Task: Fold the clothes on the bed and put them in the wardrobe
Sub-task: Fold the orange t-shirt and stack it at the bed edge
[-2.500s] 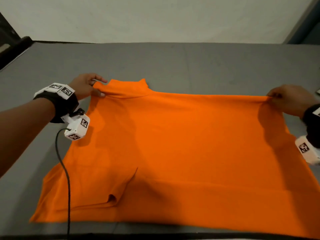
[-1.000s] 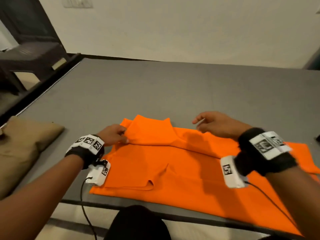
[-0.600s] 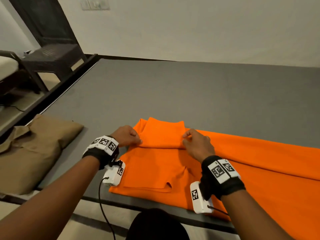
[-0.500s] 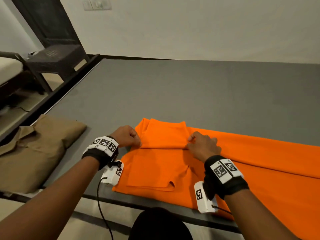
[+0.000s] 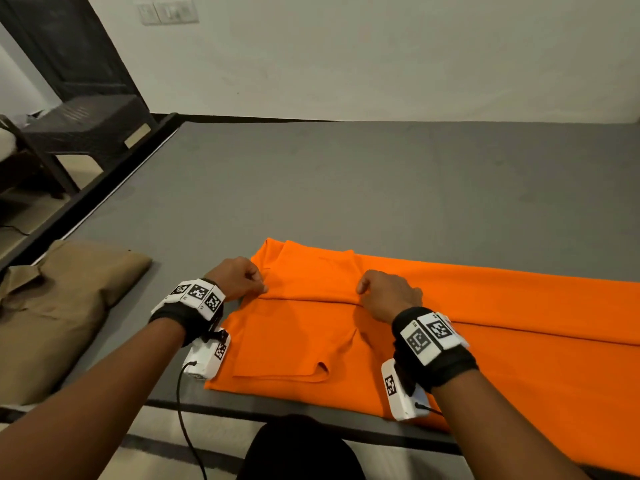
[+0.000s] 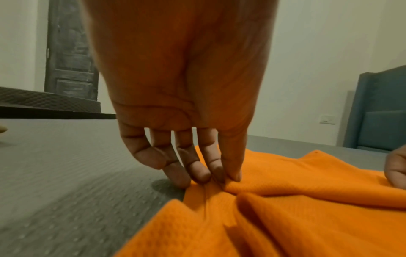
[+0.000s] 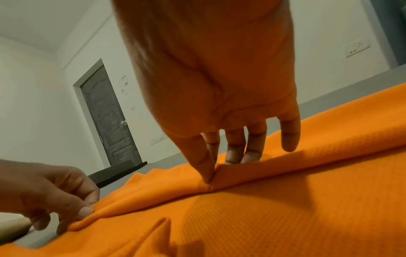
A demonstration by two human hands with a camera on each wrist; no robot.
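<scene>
An orange shirt (image 5: 485, 327) lies along the near edge of the grey bed (image 5: 346, 188), its far half folded toward me. My left hand (image 5: 239, 277) pinches the fold at the shirt's left end, next to the collar; in the left wrist view its fingertips (image 6: 216, 175) nip the orange cloth (image 6: 285, 217). My right hand (image 5: 388, 294) pinches the same fold a hand's width to the right; thumb and fingers of the right hand (image 7: 211, 173) close on a ridge of the shirt (image 7: 274, 208), with the left hand (image 7: 54, 196) showing at the left.
A folded khaki shirt (image 5: 59, 306) lies on the bed's near left corner. A dark plastic chair (image 5: 79, 129) stands beyond the bed's left edge, near a dark door (image 7: 107, 118). A blue headboard (image 6: 382, 111) is at the right. The bed's far half is bare grey sheet.
The shirt's far edge was brought toward me into a fold. My right hand let go of the right end and came over beside the left, where it now pinches the fold.
</scene>
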